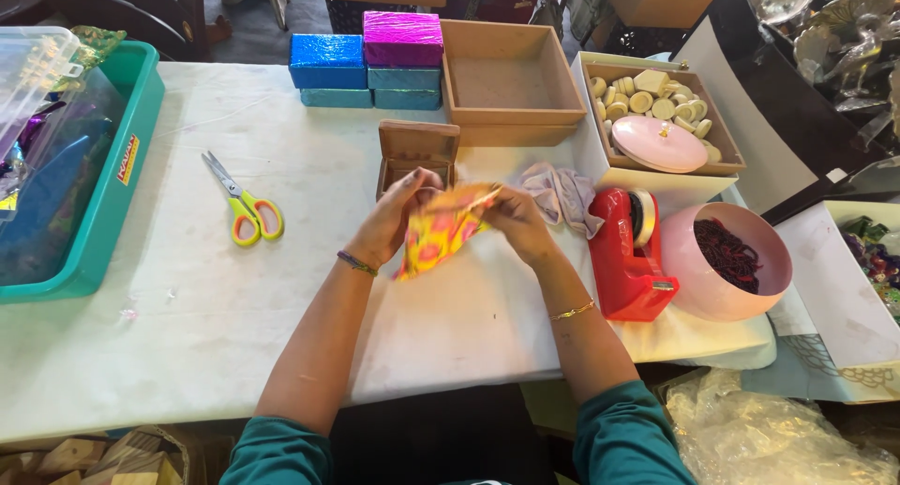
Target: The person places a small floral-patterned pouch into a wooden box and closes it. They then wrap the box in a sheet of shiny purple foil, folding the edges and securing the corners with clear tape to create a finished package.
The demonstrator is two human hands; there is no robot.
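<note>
Two hands on crinkly floral wrapper (439,234)

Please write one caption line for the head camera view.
Both hands, left hand and right hand, hold yellow floral wrapping paper above a white table.

There is one view only, from a camera on the person's head. It looks steeply down and forward across the white counter (187,335), close enough that both forearms fill the lower middle. The counter's far edge and stacked boxes (366,68) sit near the top, a green bin (112,194) at left.
</note>
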